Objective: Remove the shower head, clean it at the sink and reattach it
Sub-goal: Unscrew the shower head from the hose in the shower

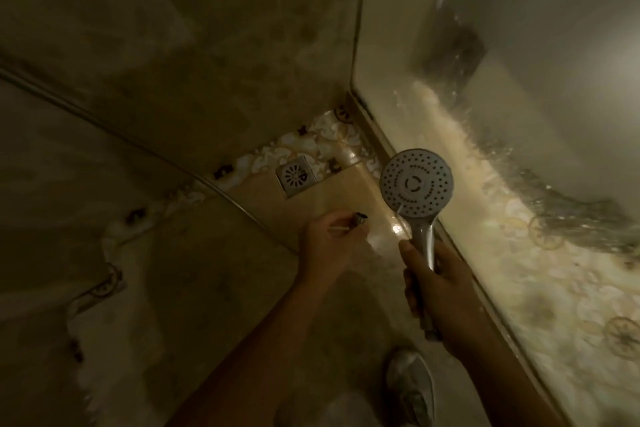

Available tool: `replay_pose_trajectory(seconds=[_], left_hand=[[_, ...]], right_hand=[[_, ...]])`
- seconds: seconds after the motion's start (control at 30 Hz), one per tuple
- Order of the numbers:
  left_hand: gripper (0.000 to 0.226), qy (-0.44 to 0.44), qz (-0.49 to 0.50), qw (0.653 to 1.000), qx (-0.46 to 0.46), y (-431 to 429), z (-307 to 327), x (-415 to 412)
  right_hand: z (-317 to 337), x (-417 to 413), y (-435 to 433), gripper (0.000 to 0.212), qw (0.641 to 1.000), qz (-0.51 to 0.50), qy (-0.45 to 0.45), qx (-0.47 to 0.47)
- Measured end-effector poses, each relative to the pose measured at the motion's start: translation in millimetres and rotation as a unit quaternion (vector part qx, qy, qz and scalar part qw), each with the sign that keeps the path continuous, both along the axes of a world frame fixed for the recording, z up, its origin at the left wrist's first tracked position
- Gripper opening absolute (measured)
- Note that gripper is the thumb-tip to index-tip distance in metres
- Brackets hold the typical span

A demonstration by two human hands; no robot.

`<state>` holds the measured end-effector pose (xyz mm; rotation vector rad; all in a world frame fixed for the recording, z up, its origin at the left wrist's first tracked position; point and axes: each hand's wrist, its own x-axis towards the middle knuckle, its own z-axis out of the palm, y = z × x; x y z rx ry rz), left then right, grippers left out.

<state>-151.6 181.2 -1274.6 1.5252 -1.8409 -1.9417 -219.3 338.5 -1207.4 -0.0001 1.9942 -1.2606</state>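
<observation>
A chrome shower head [416, 183] with a round white spray face full of small holes points up toward me. My right hand [437, 291] grips its silver handle low down, beside the glass panel. My left hand [325, 239] is to the left of it, over the floor, pinching a small dark-tipped object [358, 219] with a thin pale stick between the fingers. The two hands are apart. No hose end is visible on the handle.
A square metal floor drain [295, 177] sits in the patterned tile floor ahead. A wet glass shower panel [485, 97] rises on the right with its sill running diagonally. A thin hose or rail [138, 146] crosses the dim left wall. My shoe [410, 385] is below.
</observation>
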Motion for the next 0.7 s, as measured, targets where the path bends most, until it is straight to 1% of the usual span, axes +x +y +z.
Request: replay_pose_trajectory(seconds=[0.07, 0.2, 0.37, 0.47, 0.53, 0.7], left_hand=[[0.018, -0.016, -0.008, 1.000, 0.011, 2, -44, -13], [0.025, -0.047, -0.029, 0.998, -0.037, -1, -124, -45], [0.025, -0.083, -0.076, 0.989, -0.091, -8, -205, -88], [0.023, -0.105, -0.077, 0.986, -0.109, -10, -233, -105], [0.024, -0.114, -0.095, 0.982, -0.116, -9, -244, -113], [0.030, -0.149, -0.136, 0.974, -0.105, -9, -239, -113]], right_hand=[[-38, -3, 7, 0.022, 1.000, -0.006, -0.004, 0.011], [-100, -13, 18, 0.023, 1.000, -0.004, -0.010, 0.022], [-161, -31, 30, 0.021, 0.999, -0.011, -0.028, 0.044], [-186, -39, 33, 0.021, 0.997, -0.012, -0.048, 0.058], [-195, -45, 34, 0.021, 0.997, -0.010, -0.053, 0.058], [-186, -55, 32, 0.030, 0.996, -0.006, -0.072, 0.052]])
